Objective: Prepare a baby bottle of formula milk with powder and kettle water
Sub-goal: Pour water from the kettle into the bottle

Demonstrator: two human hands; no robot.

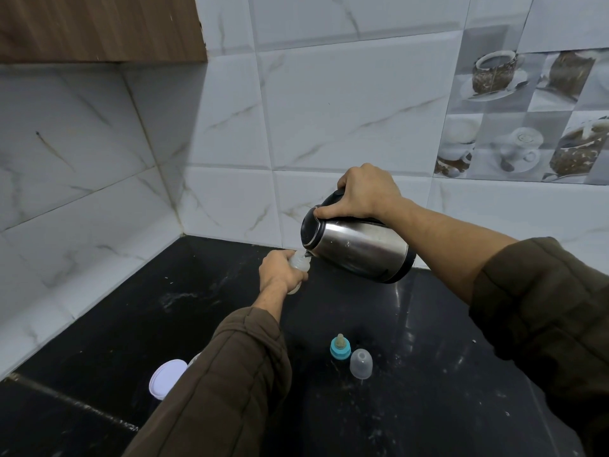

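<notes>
My left hand point(280, 272) grips a small clear baby bottle point(300, 260) that stands on the black counter point(412, 374); most of the bottle is hidden by my fingers. My right hand point(365, 192) holds the black handle of a steel kettle point(356, 247), which is tilted left with its spout right over the bottle's open mouth. Nearer to me on the counter stand the bottle's blue ring with its teat point(339, 347) and a clear dome cap point(361, 363), side by side.
A white round lid point(164, 377) lies at the lower left, partly behind my left sleeve, with a glimpse of a container beside it. White tiled walls meet in a corner behind the counter. A wooden cabinet point(99, 28) hangs at the upper left.
</notes>
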